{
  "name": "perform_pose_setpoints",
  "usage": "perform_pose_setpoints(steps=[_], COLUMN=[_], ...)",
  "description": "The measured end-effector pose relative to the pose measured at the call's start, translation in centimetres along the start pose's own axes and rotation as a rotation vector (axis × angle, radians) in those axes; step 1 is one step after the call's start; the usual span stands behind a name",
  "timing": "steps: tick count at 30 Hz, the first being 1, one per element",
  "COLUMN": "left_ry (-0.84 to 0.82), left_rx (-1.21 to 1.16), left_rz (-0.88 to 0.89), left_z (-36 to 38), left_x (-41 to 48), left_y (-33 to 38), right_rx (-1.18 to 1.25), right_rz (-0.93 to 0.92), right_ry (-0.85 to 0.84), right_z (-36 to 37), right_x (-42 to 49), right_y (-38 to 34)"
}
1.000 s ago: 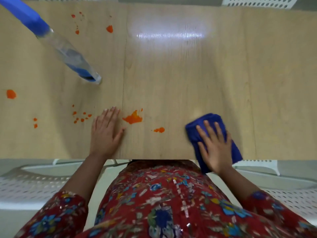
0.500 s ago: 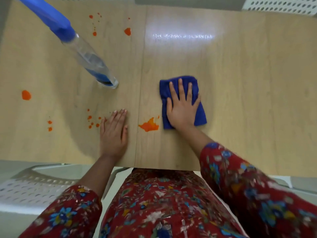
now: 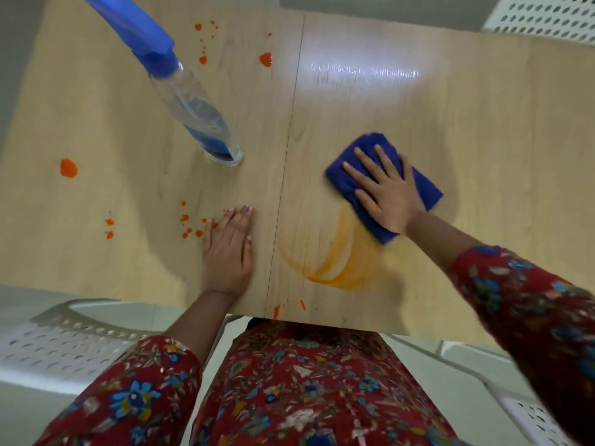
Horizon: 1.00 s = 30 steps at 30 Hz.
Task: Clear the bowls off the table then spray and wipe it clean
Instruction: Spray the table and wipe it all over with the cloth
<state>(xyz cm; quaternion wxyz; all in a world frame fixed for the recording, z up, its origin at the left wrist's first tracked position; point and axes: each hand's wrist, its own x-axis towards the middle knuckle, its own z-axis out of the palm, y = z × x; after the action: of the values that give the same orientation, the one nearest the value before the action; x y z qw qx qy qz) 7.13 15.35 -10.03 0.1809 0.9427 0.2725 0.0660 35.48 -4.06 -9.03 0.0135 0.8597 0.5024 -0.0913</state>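
My right hand (image 3: 388, 191) presses flat on a folded blue cloth (image 3: 425, 188) on the light wooden table (image 3: 483, 140), right of the centre seam. An orange smear (image 3: 335, 265) curves across the wood just below and left of the cloth. My left hand (image 3: 228, 249) lies flat on the table left of the seam, holding nothing. A clear spray bottle (image 3: 196, 107) with a blue trigger head stands at the back left. Orange spots (image 3: 68, 168) dot the left half of the table. No bowls are in view.
White perforated plastic chairs stand at the near left (image 3: 64, 342), near right (image 3: 541, 416) and far right (image 3: 547, 14). Small orange drips (image 3: 276, 312) sit at the table's near edge. My red floral clothing fills the bottom of the view.
My right hand swept the blue cloth from the near edge up to the middle, then through the orange blob and off to the right, leaving a curved smear. My left hand stayed put.
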Motion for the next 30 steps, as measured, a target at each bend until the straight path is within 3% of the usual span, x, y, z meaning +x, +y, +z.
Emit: perform_pose_setpoints(steps=[2, 5, 8, 14, 16, 22, 26, 30], left_ry=[0.0, 0.016, 0.04, 0.065, 0.072, 0.071, 0.059, 0.056], left_rx=[-0.004, -0.01, -0.015, -0.019, -0.02, -0.012, 0.007, 0.019], left_rz=[0.004, -0.001, 0.003, -0.005, -0.003, -0.005, -0.008, -0.002], left_z=[0.0, 0.0, -0.1, 0.0, 0.1, 0.2, 0.3, 0.4], left_x=[0.1, 0.1, -0.1, -0.2, -0.3, -0.3, -0.4, -0.4], left_y=[-0.1, -0.1, 0.1, 0.2, 0.0, -0.1, -0.2, -0.3], right_rx=[0.024, 0.007, 0.011, 0.159, 0.146, 0.024, 0.039, 0.047], right_rz=[0.045, -0.212, -0.391, -0.235, -0.267, -0.657, -0.927, -0.819], right_ry=[0.036, -0.007, -0.042, -0.012, -0.02, -0.113, -0.132, -0.062], right_z=[-0.3, 0.9, 1.5, 1.2, 1.7, 2.5, 2.9, 2.4], right_x=[2.4, 1.1, -2.0, -5.3, -8.6, -12.0, -9.0, -4.5], right_y=[-4.6, -10.4, -9.3, -5.3, -4.5, -4.6, -9.9, -13.4])
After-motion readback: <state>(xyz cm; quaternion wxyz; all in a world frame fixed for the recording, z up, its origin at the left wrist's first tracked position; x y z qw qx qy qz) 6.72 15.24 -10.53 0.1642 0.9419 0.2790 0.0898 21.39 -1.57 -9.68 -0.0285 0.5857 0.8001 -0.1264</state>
